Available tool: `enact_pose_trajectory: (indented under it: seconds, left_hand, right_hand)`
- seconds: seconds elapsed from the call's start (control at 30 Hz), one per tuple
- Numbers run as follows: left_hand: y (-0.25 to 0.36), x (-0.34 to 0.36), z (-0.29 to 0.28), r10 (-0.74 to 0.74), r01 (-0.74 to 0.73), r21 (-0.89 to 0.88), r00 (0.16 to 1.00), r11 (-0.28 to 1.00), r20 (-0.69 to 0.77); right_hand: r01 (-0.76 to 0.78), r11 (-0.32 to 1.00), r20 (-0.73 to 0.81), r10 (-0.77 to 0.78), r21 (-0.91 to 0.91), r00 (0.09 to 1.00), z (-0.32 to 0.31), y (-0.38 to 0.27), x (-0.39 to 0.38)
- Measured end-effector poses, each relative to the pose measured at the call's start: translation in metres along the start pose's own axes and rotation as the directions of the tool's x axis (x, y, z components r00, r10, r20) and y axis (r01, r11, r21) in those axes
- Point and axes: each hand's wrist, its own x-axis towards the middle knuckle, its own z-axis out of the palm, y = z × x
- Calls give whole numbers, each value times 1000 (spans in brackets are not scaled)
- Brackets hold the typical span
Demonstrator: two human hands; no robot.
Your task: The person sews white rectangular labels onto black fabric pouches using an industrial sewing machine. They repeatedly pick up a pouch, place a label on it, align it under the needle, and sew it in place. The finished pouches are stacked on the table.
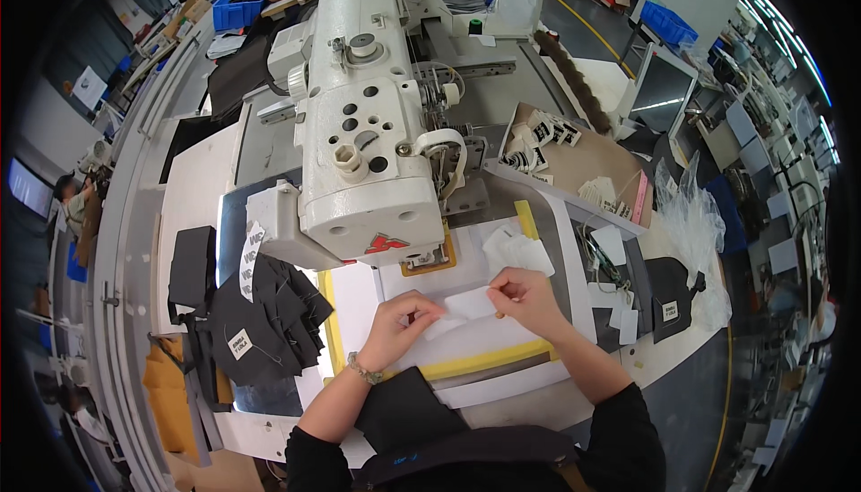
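My left hand [404, 326] and my right hand [525, 299] both have pinched fingers on a thin white sheet [468, 302], one at either side. The sheet is over a white template board [395, 275] edged with yellow strips [484, 361], below the head of a large white sewing machine [363, 187]. Small white pieces [513, 250] lie at the board's back right, just beyond my right hand. A black fabric piece [404, 411] lies near my body, beside my left forearm.
Stacked black pieces [269, 330] with white labels and mustard pieces [170, 393] lie left. A cardboard tray of labels [574, 178], tools [605, 263], a black piece [673, 295] and plastic wrap [691, 214] are right. Co-workers [76, 200] sit at other stations.
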Motion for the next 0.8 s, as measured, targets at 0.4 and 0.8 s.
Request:
enact_pose_trajectory:
  seconds: [0.4, 0.8]
  left_hand:
    - [-2, 2, 7, -232, 233, -73, 972, 970, 16]
    - [-8, 1, 3, -112, 131, 193, 988, 972, -104]
  right_hand:
    - [243, 764, -34, -328, -597, 944, -13, -43, 13]
    - [340, 883, 275, -256, -324, 927, 23, -2, 30]
